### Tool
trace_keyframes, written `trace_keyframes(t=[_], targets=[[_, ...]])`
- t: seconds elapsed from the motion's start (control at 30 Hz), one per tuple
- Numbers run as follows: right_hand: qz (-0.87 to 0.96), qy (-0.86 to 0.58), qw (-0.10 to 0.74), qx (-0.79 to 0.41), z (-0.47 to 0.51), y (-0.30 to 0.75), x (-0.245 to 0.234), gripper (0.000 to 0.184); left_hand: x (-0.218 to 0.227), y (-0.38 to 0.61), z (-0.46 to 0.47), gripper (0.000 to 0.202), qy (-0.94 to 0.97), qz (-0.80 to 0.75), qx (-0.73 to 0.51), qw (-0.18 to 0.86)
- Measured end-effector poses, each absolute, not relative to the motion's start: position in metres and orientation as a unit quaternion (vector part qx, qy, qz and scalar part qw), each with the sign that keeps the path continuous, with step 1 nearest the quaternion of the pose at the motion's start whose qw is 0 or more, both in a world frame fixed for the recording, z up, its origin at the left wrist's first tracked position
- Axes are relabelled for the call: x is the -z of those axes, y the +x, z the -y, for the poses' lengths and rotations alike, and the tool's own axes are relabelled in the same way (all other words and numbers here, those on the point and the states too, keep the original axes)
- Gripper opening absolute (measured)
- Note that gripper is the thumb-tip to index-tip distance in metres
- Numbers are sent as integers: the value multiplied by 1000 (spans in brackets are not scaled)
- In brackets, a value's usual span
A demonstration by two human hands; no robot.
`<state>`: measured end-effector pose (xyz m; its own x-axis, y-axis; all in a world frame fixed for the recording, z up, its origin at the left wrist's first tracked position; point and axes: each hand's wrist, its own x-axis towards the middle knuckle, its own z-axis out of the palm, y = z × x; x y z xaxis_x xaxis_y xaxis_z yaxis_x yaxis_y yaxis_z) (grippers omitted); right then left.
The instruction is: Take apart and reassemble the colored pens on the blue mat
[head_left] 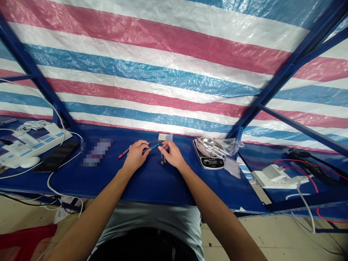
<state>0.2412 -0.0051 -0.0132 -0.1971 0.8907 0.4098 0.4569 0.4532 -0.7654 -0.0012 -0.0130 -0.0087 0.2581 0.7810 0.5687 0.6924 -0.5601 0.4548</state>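
Both my hands rest on a blue table (152, 181). My left hand (136, 155) is curled, its fingers closed on a thin teal pen-like tool (154, 146) that points right. A red pen (123, 153) lies just left of that hand. My right hand (172, 154) is beside it, fingers bent and pinched near the teal tool's tip, with a small dark part (163, 159) under its thumb. What the right fingers hold is too small to name. A small clear bag (165, 137) lies just beyond the hands.
A digital scale (208, 161) with a metal bowl (210, 144) and plastic bags stands to the right. White power strips (35, 143) and a black phone (57, 156) lie at the left, another power strip (274, 177) with red wires at the right. A striped tarp (174, 65) hangs behind.
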Motion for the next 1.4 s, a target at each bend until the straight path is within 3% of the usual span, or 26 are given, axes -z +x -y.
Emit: trace_keyframes(t=[0.13,0.23,0.53,0.67,0.77,1.07,1.2,1.4], targets=[[659,-441,440,-422,-1,244,15,47,1,5,18,19,840,-357,-386,134],[643,-429,424,-472,0,248,11,49,2,8,20,18,843,-357,-377,139],[630,-433,437,-474,5,257,-1,43,5,3,16,21,826,-381,-397,120],[664,-395,429,-468,8,259,-3,67,2,1,17,19,821,-379,-411,118],[657,-425,397,-480,10,258,-5,41,1,2,18,18,824,-373,-410,119],[650,-416,390,-502,10,266,-10,46,2,0,15,21,820,-392,-399,121],[597,-435,463,-490,1,275,-7,44,4,-6,13,23,790,-447,-403,119],[582,-529,505,-355,-12,283,3,40,4,-5,13,26,773,-490,-382,126]])
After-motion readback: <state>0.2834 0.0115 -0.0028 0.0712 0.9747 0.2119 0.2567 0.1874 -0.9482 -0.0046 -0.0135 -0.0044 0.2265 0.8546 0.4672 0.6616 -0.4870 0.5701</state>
